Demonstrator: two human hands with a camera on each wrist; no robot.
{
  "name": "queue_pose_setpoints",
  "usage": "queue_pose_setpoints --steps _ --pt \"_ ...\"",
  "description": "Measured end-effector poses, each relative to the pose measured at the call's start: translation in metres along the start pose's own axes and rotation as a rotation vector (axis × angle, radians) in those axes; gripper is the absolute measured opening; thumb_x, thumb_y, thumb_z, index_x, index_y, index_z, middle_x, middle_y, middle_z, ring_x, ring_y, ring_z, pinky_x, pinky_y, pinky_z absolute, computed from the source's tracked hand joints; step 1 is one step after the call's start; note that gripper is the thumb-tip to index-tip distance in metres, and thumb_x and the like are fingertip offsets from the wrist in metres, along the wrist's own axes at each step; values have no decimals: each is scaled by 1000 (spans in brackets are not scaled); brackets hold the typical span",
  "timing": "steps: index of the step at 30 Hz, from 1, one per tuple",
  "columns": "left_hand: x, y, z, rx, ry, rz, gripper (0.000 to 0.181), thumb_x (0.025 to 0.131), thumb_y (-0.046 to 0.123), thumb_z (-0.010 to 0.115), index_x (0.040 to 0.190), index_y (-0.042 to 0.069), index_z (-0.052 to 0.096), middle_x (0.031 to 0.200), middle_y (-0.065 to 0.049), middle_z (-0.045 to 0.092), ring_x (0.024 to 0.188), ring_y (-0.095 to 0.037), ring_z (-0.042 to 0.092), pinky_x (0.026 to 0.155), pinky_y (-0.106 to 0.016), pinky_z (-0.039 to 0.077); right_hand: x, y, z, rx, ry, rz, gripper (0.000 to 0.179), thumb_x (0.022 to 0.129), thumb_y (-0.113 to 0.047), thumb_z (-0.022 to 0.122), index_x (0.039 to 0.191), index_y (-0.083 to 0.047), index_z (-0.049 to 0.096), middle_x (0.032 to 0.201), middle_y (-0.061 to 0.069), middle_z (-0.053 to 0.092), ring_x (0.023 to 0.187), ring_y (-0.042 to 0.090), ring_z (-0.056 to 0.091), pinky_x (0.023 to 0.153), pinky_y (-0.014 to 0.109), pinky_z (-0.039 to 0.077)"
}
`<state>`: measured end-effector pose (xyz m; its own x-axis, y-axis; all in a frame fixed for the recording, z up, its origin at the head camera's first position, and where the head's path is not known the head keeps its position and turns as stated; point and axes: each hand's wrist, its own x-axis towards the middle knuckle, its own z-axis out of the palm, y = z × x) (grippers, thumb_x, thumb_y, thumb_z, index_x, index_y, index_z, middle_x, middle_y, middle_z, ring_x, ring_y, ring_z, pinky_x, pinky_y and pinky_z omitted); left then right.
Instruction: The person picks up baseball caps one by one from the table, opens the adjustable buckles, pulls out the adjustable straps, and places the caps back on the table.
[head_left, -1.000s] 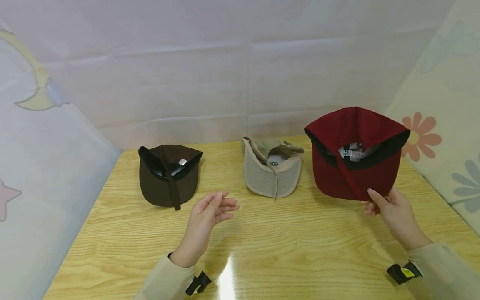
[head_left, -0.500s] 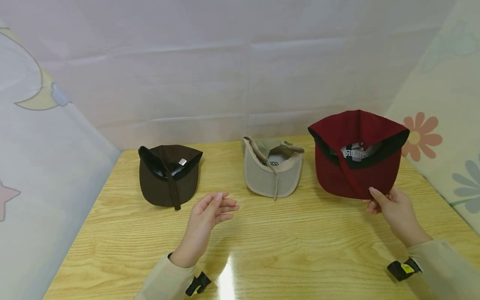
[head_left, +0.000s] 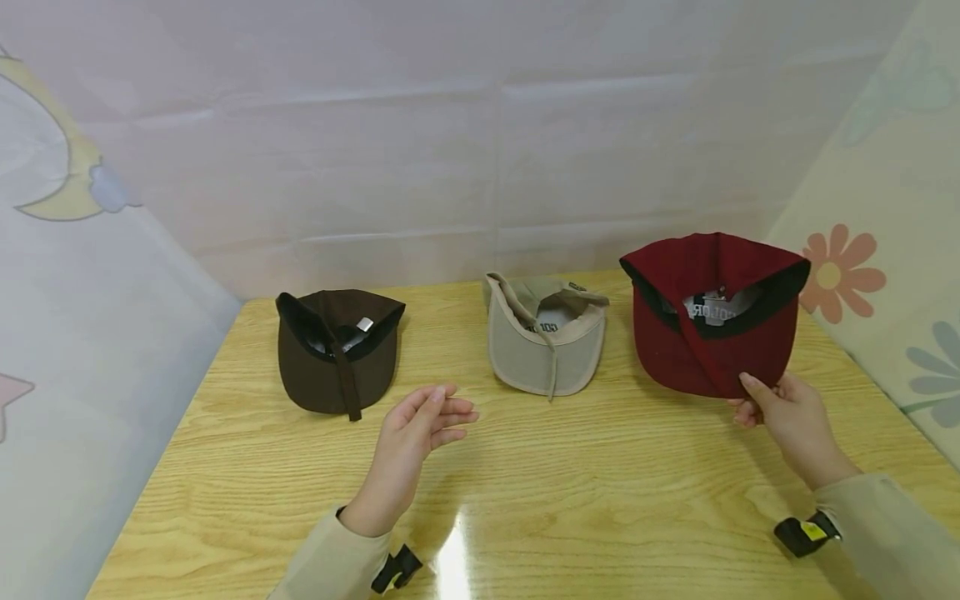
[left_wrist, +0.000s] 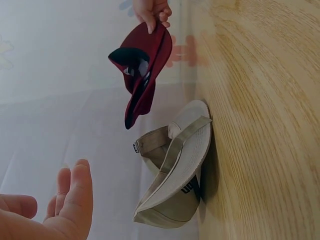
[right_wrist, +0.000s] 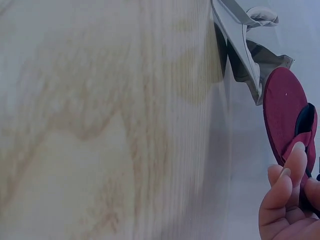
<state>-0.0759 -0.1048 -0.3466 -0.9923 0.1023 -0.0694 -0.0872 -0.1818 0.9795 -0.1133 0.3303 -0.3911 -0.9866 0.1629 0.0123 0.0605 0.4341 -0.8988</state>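
My right hand point(head_left: 795, 425) pinches the brim of a dark red baseball cap point(head_left: 712, 358), thumb on the near side and fingers behind. The red cap's inside faces me, its strap hanging down over the brim. In the left wrist view the red cap point(left_wrist: 157, 55) hangs clear of the wooden surface. My left hand point(head_left: 408, 446) is held over the table with relaxed fingers and nothing in it. Beyond it a beige cap point(head_left: 547, 362) lies with its opening toward me and a thin strap over its brim. A dark brown cap point(head_left: 315, 383) lies at the left.
The wooden table point(head_left: 525, 500) runs back to a pale cloth backdrop point(head_left: 390, 167). Printed side panels stand left and right, the right one with an orange flower point(head_left: 828, 275). Black bands with small devices point(head_left: 806, 533) sit at both wrists.
The right hand has shifted slightly right, and the red cap's crown has dropped and tipped back a little. The left hand, beige cap and brown cap have stayed in place.
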Motion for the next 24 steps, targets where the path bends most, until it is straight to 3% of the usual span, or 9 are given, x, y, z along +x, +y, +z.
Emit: queue_pose_setpoints --steps 16,24 --pt "1 -1 1 12 0 -13 40 104 27 47 122 -8 52 105 -14 67 96 -19 68 84 -32 54 9 9 -4 30 -2 -1 30 103 -23 47 86 0 56 59 -1 64 55 6 59 53 18 49" --pt "3 -3 2 10 4 -15 37 104 24 47 120 -8 53 103 -13 67 95 -19 68 83 -32 54 11 7 -4 -24 -5 32 32 104 -24 46 91 5 54 60 -3 63 56 6 59 54 18 49"
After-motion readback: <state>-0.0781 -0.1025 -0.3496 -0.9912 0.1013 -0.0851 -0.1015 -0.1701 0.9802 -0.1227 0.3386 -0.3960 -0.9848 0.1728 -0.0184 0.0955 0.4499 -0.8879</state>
